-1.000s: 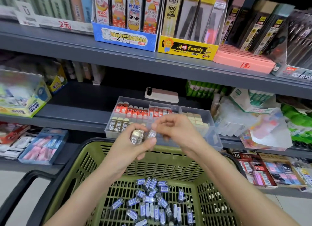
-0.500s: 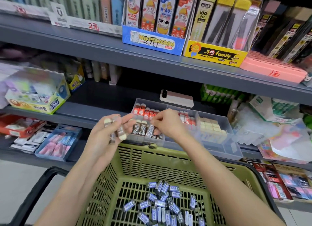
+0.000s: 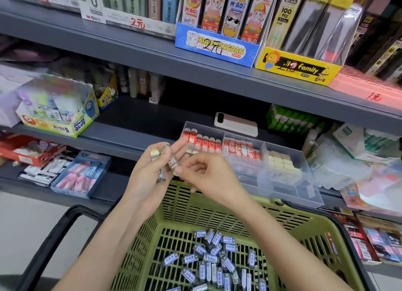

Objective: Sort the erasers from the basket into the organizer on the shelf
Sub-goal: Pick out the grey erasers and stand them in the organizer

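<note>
A green plastic basket (image 3: pixel 180 205) with a black handle stands below my arms, and several blue-labelled erasers (image 3: pixel 215 260) lie loose on its bottom. My left hand (image 3: pixel 150 177) is raised above the basket's far rim and holds a few grey-sleeved erasers (image 3: pixel 162 171). My right hand (image 3: pixel 208 177) meets it from the right and pinches the lower end of one of those erasers (image 3: pixel 173 162). Just behind both hands, a clear plastic organizer (image 3: pixel 304 188) sits on the middle shelf, its compartments holding rows of red-sleeved erasers (image 3: pixel 204 141) and cream erasers (image 3: pixel 280 162).
A pink-and-white phone (image 3: pixel 236 124) lies behind the organizer. A glue box (image 3: pixel 58 112) stands at the left of the same shelf, green glue sticks (image 3: pixel 293 121) and bagged goods at the right. Display boxes (image 3: pixel 217 47) line the upper shelf. Trays of erasers (image 3: pixel 80 175) fill the lower left.
The view has shifted left and closer. My right hand has come back from the organizer's front compartment to my left hand and now pinches one of the erasers held there.
</note>
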Available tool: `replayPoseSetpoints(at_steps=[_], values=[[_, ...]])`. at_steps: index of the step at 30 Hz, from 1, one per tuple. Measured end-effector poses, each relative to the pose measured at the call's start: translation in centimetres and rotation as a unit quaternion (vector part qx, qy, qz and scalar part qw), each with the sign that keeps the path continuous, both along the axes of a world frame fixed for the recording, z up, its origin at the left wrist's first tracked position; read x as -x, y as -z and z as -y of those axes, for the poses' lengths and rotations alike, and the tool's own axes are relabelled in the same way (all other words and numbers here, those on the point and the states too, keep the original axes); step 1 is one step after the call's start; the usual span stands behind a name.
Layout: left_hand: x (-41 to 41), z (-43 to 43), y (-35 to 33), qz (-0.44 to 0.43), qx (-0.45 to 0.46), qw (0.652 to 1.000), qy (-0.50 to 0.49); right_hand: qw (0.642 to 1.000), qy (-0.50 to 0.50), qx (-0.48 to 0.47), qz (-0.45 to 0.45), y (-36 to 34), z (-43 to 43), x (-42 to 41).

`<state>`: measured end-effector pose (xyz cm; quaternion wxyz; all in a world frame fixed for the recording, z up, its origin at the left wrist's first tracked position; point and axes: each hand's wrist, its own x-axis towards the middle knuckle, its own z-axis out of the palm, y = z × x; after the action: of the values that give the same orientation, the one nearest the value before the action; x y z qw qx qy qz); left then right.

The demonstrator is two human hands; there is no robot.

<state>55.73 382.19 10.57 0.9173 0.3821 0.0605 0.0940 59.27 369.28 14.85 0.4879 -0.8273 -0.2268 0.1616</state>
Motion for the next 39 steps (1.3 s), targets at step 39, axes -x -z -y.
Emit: replayPoseSetpoints(at_steps=[39], values=[[0.5,1.7,-0.2,-0.003,-0.149,0.988,0.039,0.990,-0.022,-0.049,0.130,-0.3,2.3,-2.4]])
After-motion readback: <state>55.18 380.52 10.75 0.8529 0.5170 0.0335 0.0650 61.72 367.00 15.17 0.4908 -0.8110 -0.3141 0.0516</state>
